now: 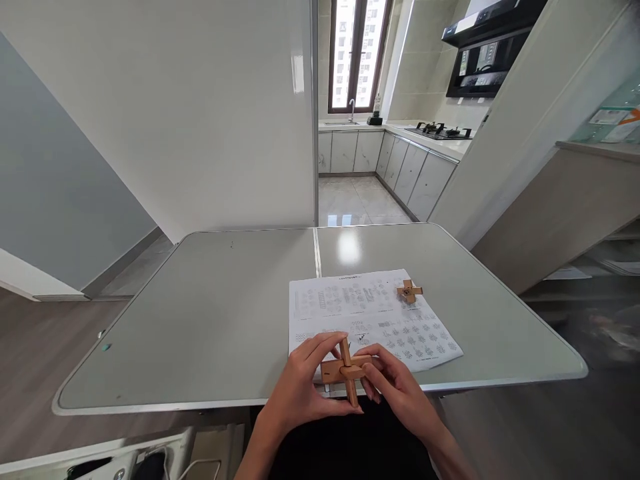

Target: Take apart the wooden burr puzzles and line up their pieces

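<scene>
Between my hands, just above the table's near edge, is a wooden burr puzzle [345,371] of several interlocked brown bars. My left hand [309,377] grips its upright bar, fingers at the top end and thumb at the bottom. On the other side, my right hand [393,383] pinches the bars that stick out to the right. Under and beyond the puzzle lies a white paper sheet [350,307] printed with rows of small diagrams. A second small wooden puzzle piece assembly [409,291], cross-shaped, rests on the sheet's upper right part.
The grey-green table [225,313] has a metal rim and a seam across it. A small teal bit [106,347] lies near its left edge. At the lower left stands an open white drawer or box [125,460] with cables. Shelves [590,187] stand at the right.
</scene>
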`<move>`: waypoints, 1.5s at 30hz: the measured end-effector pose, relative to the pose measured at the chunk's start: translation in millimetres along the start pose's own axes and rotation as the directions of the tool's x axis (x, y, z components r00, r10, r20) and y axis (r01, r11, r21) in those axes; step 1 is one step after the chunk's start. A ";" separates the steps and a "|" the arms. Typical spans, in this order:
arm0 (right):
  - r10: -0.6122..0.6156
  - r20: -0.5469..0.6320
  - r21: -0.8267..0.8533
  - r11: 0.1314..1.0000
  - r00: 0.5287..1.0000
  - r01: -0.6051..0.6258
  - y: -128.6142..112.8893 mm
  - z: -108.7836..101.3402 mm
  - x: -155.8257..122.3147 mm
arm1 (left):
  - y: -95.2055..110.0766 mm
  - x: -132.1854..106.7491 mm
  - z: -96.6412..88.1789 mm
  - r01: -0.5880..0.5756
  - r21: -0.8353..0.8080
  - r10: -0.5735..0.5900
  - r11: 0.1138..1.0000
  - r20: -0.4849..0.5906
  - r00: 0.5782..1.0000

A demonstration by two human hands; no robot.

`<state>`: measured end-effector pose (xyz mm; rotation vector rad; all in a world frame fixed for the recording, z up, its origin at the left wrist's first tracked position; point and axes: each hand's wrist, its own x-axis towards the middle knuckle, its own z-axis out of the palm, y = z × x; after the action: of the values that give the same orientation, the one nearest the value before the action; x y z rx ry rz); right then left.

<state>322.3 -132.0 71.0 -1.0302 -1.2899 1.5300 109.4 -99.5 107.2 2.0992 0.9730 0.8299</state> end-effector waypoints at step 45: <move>-0.317 -0.081 -0.440 0.862 0.945 0.252 -12.9 14.5 -5.4 | -12.4 -18.0 3.5 0.175 -0.234 -0.196 0.957 -0.072 0.978</move>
<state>311.4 -140.0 85.9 -1.1363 -1.6267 0.9450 97.9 -109.0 90.9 1.7596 1.0544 0.9043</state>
